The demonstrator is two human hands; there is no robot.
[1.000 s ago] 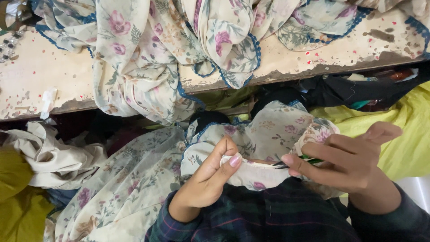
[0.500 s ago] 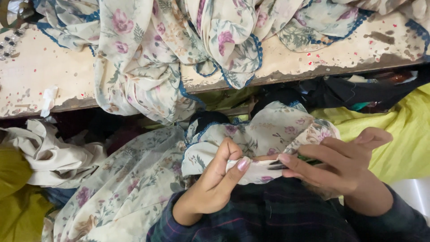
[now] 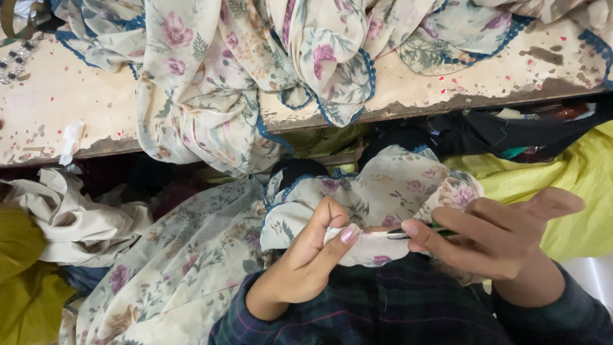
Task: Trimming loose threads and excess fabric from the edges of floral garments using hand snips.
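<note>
My left hand (image 3: 306, 262) pinches the edge of a pale floral fabric (image 3: 377, 191) with blue scalloped trim, thumb and forefinger closed on the hem. My right hand (image 3: 498, 239) holds a small dark and green cutting tool (image 3: 415, 232), its tip laid against the same hem right beside my left thumb. The fabric drapes over my lap, which is covered in dark plaid cloth (image 3: 396, 306). More of the same floral cloth (image 3: 242, 76) lies heaped on the worn table above and hangs over its edge.
The chipped cream table (image 3: 57, 108) spans the top, with a white scrap (image 3: 70, 140) near its front edge and beaded trim (image 3: 16, 61) at far left. Beige cloth (image 3: 70, 217), mustard cloth (image 3: 25, 287), yellow fabric (image 3: 575, 191) and dark garments (image 3: 511, 131) lie below it.
Both hands have shifted slightly lower and closer together on the hem. The tool's tip now sits nearer my left thumb.
</note>
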